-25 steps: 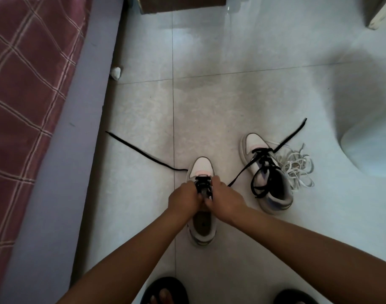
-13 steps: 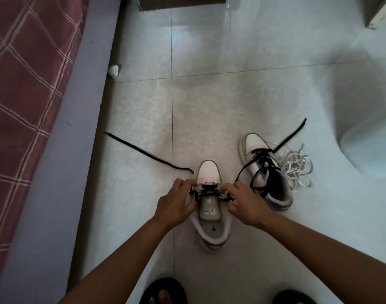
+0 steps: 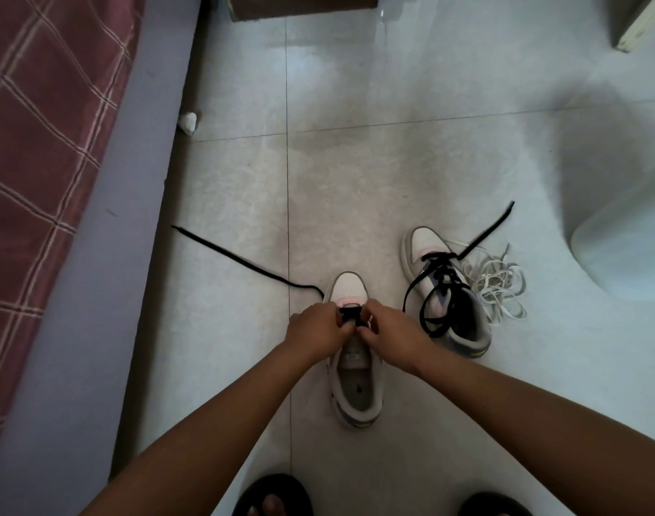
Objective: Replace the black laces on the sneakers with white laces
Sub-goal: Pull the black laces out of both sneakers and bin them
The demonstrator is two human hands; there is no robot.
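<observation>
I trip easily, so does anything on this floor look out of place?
Yes: loose black lace trails across the grey floor tiles, white laces lie tangled beside the far sneaker, and a small white scrap sits by the bed edge.

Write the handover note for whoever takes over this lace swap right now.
Left hand and right hand: both pinch the black lace at the lowest eyelets of the near sneaker.
Near sneaker: upper eyelets already unlaced; one lace end trails left across the floor.
Far sneaker: black lace loosened, not removed.
White laces: piled on the floor against the far sneaker's right side, unused.
Left: finish stripping both black laces, then thread the white ones into both.
</observation>
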